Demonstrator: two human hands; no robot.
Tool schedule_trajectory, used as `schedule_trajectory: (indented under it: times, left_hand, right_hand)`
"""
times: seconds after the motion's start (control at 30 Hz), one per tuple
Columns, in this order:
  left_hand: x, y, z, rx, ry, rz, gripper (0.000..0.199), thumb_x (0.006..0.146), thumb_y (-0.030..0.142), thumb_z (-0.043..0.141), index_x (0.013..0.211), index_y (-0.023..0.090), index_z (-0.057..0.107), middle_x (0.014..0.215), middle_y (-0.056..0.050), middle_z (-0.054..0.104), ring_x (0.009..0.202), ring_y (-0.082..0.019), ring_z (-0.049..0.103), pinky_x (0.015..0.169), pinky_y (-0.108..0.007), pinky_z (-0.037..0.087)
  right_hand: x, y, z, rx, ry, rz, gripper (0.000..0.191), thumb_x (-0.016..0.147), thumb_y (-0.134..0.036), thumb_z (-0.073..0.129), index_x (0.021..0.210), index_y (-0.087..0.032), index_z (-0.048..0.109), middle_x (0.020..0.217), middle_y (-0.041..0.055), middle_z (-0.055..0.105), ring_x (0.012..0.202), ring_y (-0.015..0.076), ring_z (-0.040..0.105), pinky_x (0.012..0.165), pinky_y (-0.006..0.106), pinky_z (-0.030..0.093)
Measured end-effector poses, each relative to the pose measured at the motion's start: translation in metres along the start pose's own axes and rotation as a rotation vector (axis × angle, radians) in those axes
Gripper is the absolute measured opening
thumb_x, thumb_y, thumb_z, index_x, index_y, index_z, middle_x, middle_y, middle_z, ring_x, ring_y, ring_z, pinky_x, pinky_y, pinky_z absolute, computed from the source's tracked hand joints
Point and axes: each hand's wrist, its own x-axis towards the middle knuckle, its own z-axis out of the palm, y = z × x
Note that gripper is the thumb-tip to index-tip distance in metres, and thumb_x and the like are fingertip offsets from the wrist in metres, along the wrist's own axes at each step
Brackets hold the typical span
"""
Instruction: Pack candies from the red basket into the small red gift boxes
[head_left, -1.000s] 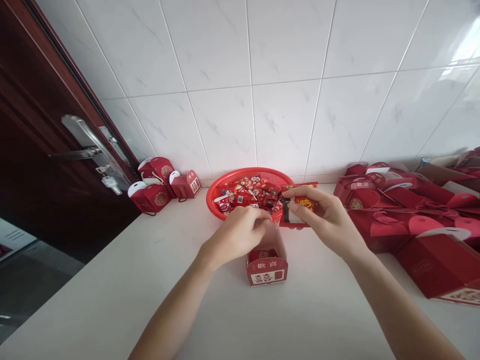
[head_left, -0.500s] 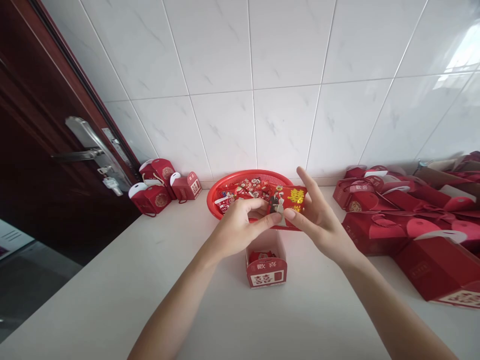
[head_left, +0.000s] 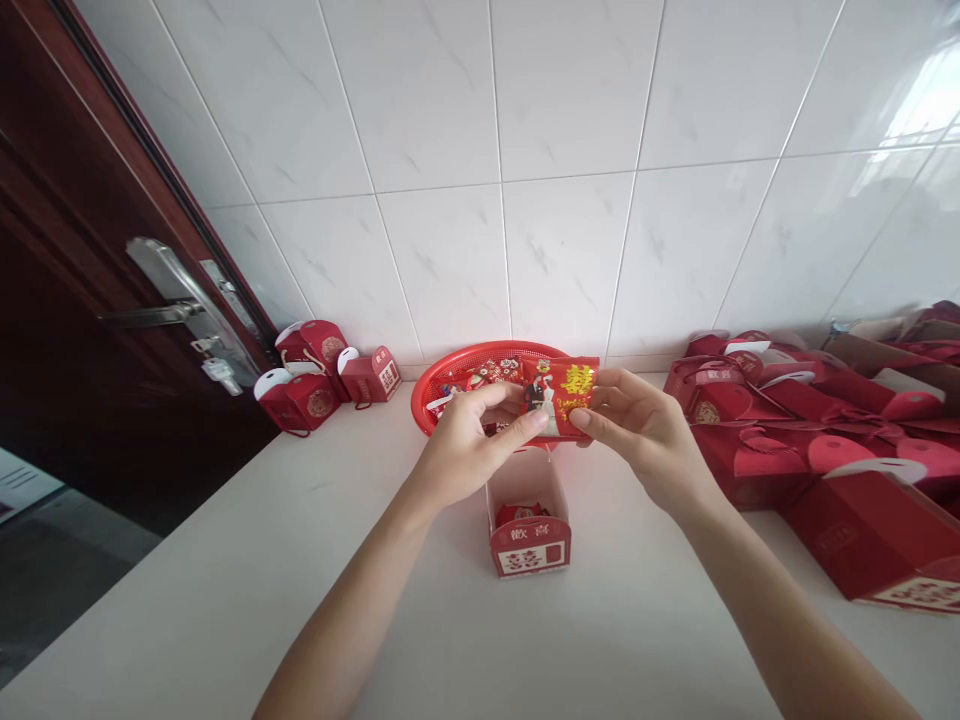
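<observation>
Between my two hands a red candy packet [head_left: 559, 392] with gold lettering and a printed couple is held up, its front facing me. My left hand [head_left: 472, 440] pinches its left side, thumb in front. On its right side, my right hand [head_left: 649, 435] grips with thumb in front and fingers behind. Just below stands an open red gift box [head_left: 530, 545] with a white label; a red wrapped item [head_left: 523, 513] lies inside. Behind the packet, a red plastic basket [head_left: 427, 385] holds several wrapped sweets, partly hidden by my hands.
Several small red gift boxes [head_left: 304, 395] stand at the left near the wall. Many larger red boxes [head_left: 862, 520] crowd the right side of the white table [head_left: 300, 580]. A dark red door [head_left: 90, 250] with a metal handle is at the left.
My right hand's raised fingers have folded in behind the packet. The packet has shifted slightly left and up, and its front shows more fully.
</observation>
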Motion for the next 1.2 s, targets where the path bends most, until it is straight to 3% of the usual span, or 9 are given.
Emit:
schedule_trajectory:
  times: [0.47,0.6,0.87,1.03,1.2]
  left_hand:
    - [0.0015,-0.0009,-0.0010,0.003,0.084,0.089,0.022,0.094,0.040,0.068,0.088,0.018,0.071,0.090,-0.003,0.074,0.089,-0.020,0.069,0.080,-0.030,0.055]
    - [0.0009,-0.0014,-0.0009,0.000,0.132,0.095,0.022,0.093,0.040,0.070,0.090,0.018,0.072,0.090,-0.003,0.073,0.088,-0.020,0.069,0.080,-0.030,0.056]
    - [0.0006,0.0022,-0.0007,-0.040,0.136,0.056,0.023,0.090,0.041,0.072,0.095,0.019,0.073,0.096,-0.005,0.076,0.094,-0.022,0.072,0.084,-0.031,0.058]
    - [0.0006,-0.0001,-0.0029,-0.086,0.157,0.030,0.028,0.085,0.042,0.078,0.102,0.020,0.075,0.090,-0.003,0.074,0.089,-0.020,0.071,0.077,-0.028,0.059]
    - [0.0009,-0.0041,-0.0035,-0.054,0.179,0.076,0.025,0.084,0.044,0.079,0.090,0.019,0.076,0.084,-0.003,0.073,0.087,-0.021,0.071,0.075,-0.029,0.059]
  right_hand:
    - [-0.0010,-0.0014,0.0026,-0.031,-0.073,0.062,0.039,0.080,-0.041,0.083,0.109,-0.020,0.067,0.094,0.0060,0.073,0.086,0.0203,0.069,0.073,0.035,0.059]
    - [-0.0010,0.0006,0.0034,-0.043,-0.106,0.054,0.041,0.077,-0.038,0.086,0.109,-0.021,0.067,0.096,0.0057,0.075,0.087,0.0203,0.070,0.080,0.037,0.059]
    - [-0.0008,0.0043,0.0016,0.014,-0.092,0.074,0.043,0.076,-0.037,0.086,0.110,-0.021,0.065,0.089,0.0035,0.074,0.076,0.0193,0.071,0.075,0.040,0.061]
    - [-0.0016,0.0057,0.0021,-0.076,-0.085,0.053,0.045,0.075,-0.038,0.087,0.110,-0.022,0.064,0.083,0.0016,0.072,0.072,0.0193,0.069,0.072,0.039,0.058]
    - [-0.0022,0.0048,0.0026,-0.198,-0.114,0.014,0.044,0.078,-0.039,0.083,0.113,-0.022,0.063,0.088,0.0036,0.073,0.079,0.0211,0.070,0.076,0.040,0.059]
